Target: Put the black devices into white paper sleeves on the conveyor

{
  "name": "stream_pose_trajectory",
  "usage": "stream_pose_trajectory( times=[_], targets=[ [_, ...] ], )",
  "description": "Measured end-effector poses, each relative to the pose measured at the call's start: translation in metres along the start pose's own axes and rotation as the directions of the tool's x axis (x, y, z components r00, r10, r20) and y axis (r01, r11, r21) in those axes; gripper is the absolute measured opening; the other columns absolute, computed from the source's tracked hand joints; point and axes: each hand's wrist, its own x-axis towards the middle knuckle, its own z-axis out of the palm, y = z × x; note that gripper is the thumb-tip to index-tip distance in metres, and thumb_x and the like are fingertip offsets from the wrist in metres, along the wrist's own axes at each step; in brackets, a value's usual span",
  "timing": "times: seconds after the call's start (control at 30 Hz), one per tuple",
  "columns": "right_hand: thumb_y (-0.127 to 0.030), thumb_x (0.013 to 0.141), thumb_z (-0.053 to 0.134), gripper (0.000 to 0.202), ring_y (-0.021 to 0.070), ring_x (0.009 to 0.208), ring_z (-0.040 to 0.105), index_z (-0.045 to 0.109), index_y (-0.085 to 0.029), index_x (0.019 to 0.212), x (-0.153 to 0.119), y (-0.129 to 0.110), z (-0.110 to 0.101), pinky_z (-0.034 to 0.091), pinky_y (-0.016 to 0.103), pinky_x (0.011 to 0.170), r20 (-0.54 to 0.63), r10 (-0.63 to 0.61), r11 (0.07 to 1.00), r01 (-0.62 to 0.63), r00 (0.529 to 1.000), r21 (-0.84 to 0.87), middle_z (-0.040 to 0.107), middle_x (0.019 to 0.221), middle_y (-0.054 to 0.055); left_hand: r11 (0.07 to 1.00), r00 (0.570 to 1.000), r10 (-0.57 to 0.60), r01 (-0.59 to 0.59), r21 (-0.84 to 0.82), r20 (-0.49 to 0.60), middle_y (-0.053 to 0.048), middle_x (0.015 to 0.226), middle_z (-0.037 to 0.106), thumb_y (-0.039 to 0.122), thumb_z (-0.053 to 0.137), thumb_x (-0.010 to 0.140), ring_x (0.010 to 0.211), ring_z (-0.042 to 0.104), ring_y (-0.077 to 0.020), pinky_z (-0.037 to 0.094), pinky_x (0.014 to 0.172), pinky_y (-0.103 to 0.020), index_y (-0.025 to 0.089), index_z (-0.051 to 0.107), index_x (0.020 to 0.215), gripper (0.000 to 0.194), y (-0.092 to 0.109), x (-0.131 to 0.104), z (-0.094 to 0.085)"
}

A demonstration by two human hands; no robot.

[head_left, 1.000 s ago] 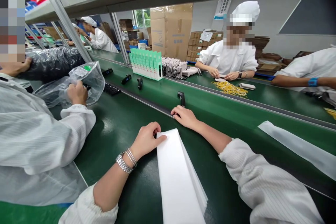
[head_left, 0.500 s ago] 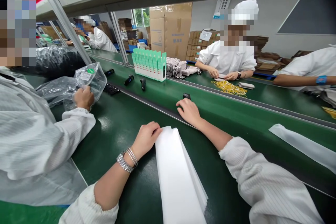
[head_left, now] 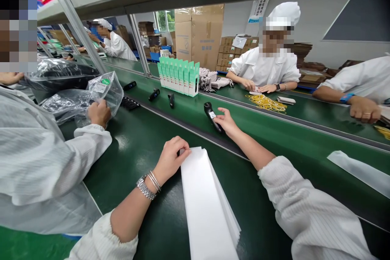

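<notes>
My left hand (head_left: 172,154) pinches the top left corner of a stack of long white sleeves (head_left: 207,207), which fans out slightly along its right side on the green table. My right hand (head_left: 227,124) is over the conveyor belt, its fingers closed on the lower part of a black handheld device (head_left: 210,113). A small white label shows on that device, and its rounded head points away from me. Farther left on the belt lie more black handheld devices (head_left: 154,94), apart from my hands.
Green and white boxes (head_left: 179,77) stand in a row on the belt. A translucent white sleeve (head_left: 356,170) lies at right. At left a co-worker's hand (head_left: 100,113) grips a clear plastic bag (head_left: 111,89). Yellow bands (head_left: 266,103) lie before another co-worker across the belt.
My right hand, earlier covering most of the black device, now grips its lower end, leaving the head and label visible. The boxes and devices on the belt have shifted right. My left hand stays put.
</notes>
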Motion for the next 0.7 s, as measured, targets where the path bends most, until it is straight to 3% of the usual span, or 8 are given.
stream_pose_trajectory(
  times=[0.13, 0.27, 0.7],
  targets=[
    [-0.031, 0.064, 0.070, 0.089, 0.0170, 0.080, 0.063, 0.023, -0.034, 0.139, -0.031, -0.035, 0.027, 0.050, 0.028, 0.063, 0.195, -0.024, 0.944, -0.042, 0.981, 0.328, 0.059, 0.101, 0.000, 1.000, 0.999, 0.018, -0.017, 0.018, -0.027, -0.002, 0.086, 0.054, 0.031, 0.061, 0.085, 0.083, 0.053, -0.0169, 0.042, 0.079, -0.031, 0.019, 0.059, 0.073, 0.016, 0.000, -0.001, -0.002],
    [-0.025, 0.059, 0.074, 0.101, 0.0147, 0.078, 0.060, 0.019, -0.039, 0.143, -0.056, -0.056, 0.043, 0.050, 0.025, 0.057, 0.305, -0.054, 0.920, -0.072, 0.951, 0.385, 0.053, 0.101, -0.001, 1.000, 0.999, 0.030, -0.030, 0.004, -0.025, -0.002, 0.087, 0.052, 0.032, 0.065, 0.082, 0.084, 0.053, -0.0168, 0.042, 0.081, -0.032, 0.018, 0.059, 0.069, 0.020, 0.001, -0.001, -0.003],
    [-0.028, 0.061, 0.079, 0.099, 0.0155, 0.084, 0.057, 0.018, -0.038, 0.138, -0.069, -0.055, 0.056, 0.051, 0.026, 0.059, 0.324, -0.113, 0.896, -0.045, 0.939, 0.442, 0.047, 0.107, 0.002, 0.966, 0.998, 0.070, -0.070, -0.248, -0.011, -0.003, 0.093, 0.047, 0.026, 0.068, 0.082, 0.090, 0.052, -0.0170, 0.045, 0.086, -0.032, 0.020, 0.066, 0.075, 0.009, 0.006, -0.002, -0.004]
  ],
)
